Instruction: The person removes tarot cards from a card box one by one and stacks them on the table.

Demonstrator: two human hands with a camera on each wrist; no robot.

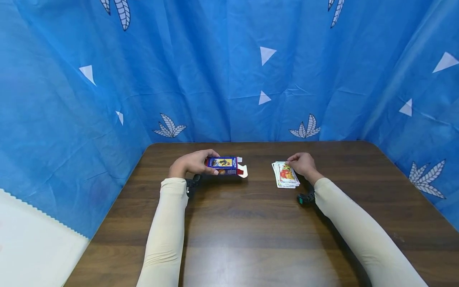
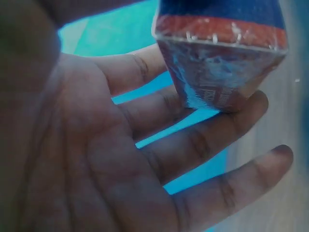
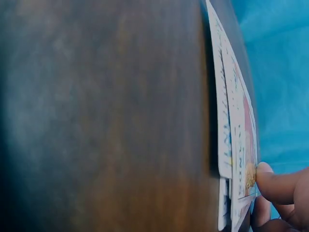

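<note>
Your left hand (image 1: 191,163) grasps the small blue cardboard card box (image 1: 224,166), end flap open, just above the desk (image 1: 251,239) near its far edge, left of middle. It looks light and thin-walled, its film wrap slippery; hold it by the long sides. Your right hand (image 1: 303,164) pinches the far end of the loose stack of glossy picture cards (image 1: 285,175), lying right of middle: thin, bendy, apt to slide. No writing is legible.
</note>
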